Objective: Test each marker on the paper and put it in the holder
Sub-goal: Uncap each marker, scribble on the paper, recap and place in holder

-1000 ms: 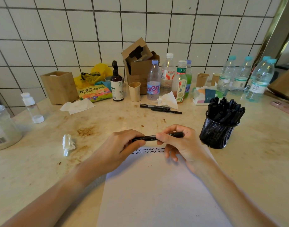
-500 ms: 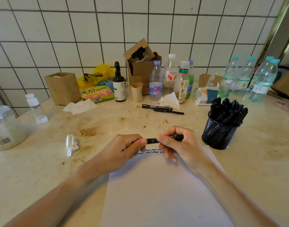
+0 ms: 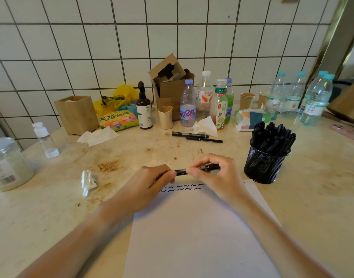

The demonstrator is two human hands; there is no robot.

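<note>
Head view: black marker (image 3: 192, 170) held level above the top edge of the white paper (image 3: 202, 233), crossways between both hands. Left hand (image 3: 152, 183) curled round the marker's left end, fingers wrapped and pressed together; right hand (image 3: 214, 175) pinching the right part between thumb and curled fingers. Cap on or off: cannot tell, ends hidden in the fists. 2 rows of black squiggles (image 3: 182, 187) on the paper just under the hands. Black mesh holder (image 3: 262, 167) at 3 o'clock of the hands, near the paper's corner, already packed with black markers. 2 more markers (image 3: 196, 136) flat on the counter (image 3: 52, 217) at 12 o'clock, in front of the bottles (image 3: 204, 101).

Step, as a guess: capping or uncapping this marker, either side of its test stroke. Next: if uncapping, pull apart, scribble in the free space by the squiggles; if capping, press shut, carry right, drop upright into the crowded holder, aim for a gap. Then the 2 at 12 o'clock.
</note>
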